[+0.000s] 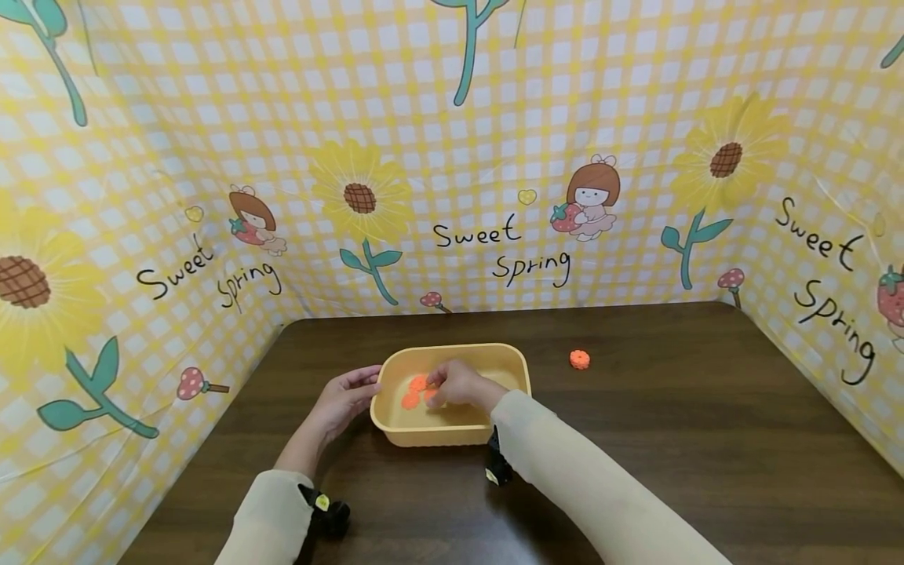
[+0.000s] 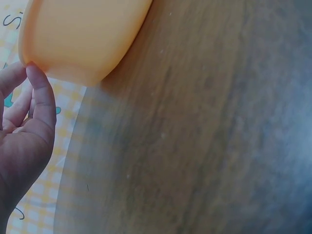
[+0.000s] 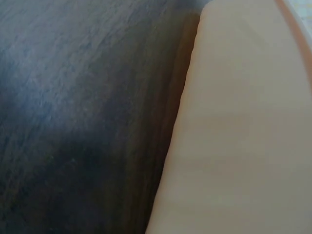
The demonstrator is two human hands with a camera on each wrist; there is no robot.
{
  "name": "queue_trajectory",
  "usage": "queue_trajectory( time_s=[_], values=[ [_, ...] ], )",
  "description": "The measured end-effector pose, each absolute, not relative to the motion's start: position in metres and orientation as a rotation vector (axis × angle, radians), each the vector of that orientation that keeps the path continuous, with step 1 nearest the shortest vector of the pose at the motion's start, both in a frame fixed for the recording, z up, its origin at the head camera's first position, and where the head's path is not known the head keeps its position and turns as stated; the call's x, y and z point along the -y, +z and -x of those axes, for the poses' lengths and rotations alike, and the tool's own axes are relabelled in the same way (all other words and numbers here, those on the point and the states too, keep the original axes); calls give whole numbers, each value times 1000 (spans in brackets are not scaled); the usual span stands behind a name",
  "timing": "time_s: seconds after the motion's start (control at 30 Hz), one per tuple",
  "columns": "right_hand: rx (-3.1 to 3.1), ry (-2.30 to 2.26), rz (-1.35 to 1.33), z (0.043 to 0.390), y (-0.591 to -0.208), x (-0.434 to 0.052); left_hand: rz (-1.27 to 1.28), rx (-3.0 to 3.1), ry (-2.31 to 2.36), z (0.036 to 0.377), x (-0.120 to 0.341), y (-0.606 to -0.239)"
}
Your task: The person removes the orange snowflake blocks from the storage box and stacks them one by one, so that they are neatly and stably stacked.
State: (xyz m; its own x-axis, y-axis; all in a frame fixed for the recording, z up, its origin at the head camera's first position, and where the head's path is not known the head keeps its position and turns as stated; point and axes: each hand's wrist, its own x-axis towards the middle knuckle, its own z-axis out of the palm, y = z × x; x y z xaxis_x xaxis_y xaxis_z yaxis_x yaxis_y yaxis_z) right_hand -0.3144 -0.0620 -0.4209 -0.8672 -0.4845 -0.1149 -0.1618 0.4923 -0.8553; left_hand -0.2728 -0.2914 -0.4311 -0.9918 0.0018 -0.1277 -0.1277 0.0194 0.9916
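Observation:
A yellow rectangular tub [image 1: 438, 434] with rounded corners sits on the table. At its left end, my left hand [image 1: 346, 402] pinches the rim; the left wrist view has the thumb and a fingertip [image 2: 41, 92] meeting at the edge of the tub [image 2: 87, 39]. Inside it, my right hand [image 1: 459, 384] reaches down with curled fingers around a small orange scalloped piece [image 1: 428, 395]. Beside that piece lie other orange pieces [image 1: 411, 401] on the tub floor, partly covered by the fingers. The right wrist view has only the tub's outer wall [image 3: 239, 122], no hand.
One more orange scalloped piece [image 1: 580, 359] lies on the dark wooden table [image 1: 636, 439], right of the tub. A yellow-and-white checked cloth [image 1: 452, 173] with printed flowers and lettering hangs behind and along both sides.

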Motion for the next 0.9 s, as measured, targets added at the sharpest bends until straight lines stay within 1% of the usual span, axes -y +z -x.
queue_trajectory(
  time_s=[0.47,0.9],
  values=[
    [-2514,-1197,687,310,-421,65,137,-2163,2143,272,291,-431],
    [-2560,-1156,653,311,-423,67,123,-2161,2147,273,291,-431]
  ],
)
